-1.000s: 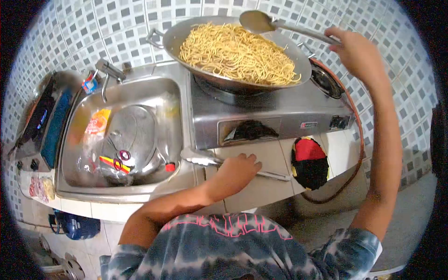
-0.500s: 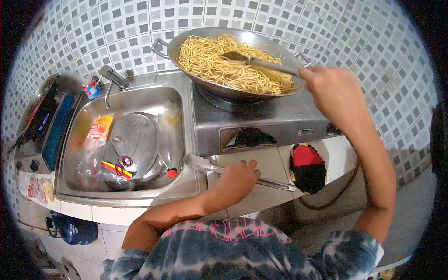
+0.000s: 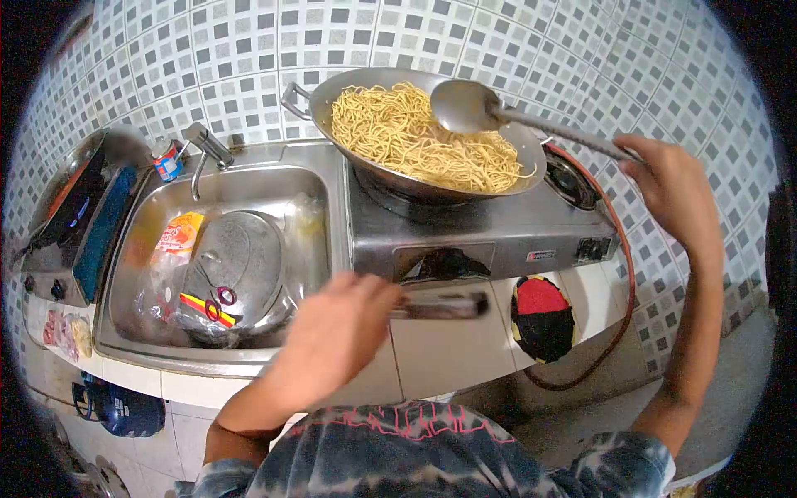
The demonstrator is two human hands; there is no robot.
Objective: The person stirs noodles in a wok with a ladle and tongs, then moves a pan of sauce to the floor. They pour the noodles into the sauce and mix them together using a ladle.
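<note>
A wall of grey and white tiles [image 3: 249, 50] rose behind a white-tiled tabletop [image 3: 440, 353], where a steel sink [image 3: 241, 184] was set at the left and a two-burner stove [image 3: 481, 228] stood just beside it. On the stove's left burner sat a wide, two-handled wok [image 3: 394, 173], loaded with a broad heap of yellow noodles [image 3: 407, 133]. A long-handled metal turner [image 3: 467, 106] slanted over the wok's right part, its broad head above the back of the heap; whether it touched the noodles could not be told. The left hand [image 3: 336, 336], blurred, was over the tabletop near the sink's right edge, its fingers closed on a long metal utensil [image 3: 444, 305] that stuck out to the right; the blur hid how each finger pressed. The right hand [image 3: 674, 187] was out to the right of the wok, its fingers wrapped around the end of the turner's handle. A round metal lid [image 3: 249, 249] lay in the sink. An oval red-and-black pad [image 3: 542, 319] lay on the tabletop in front of the stove, and an orange-and-white wrapper [image 3: 178, 236] rested in the sink beside the lid. Behind the sink, near the faucet [image 3: 212, 148], stood a small can [image 3: 166, 160]
</note>
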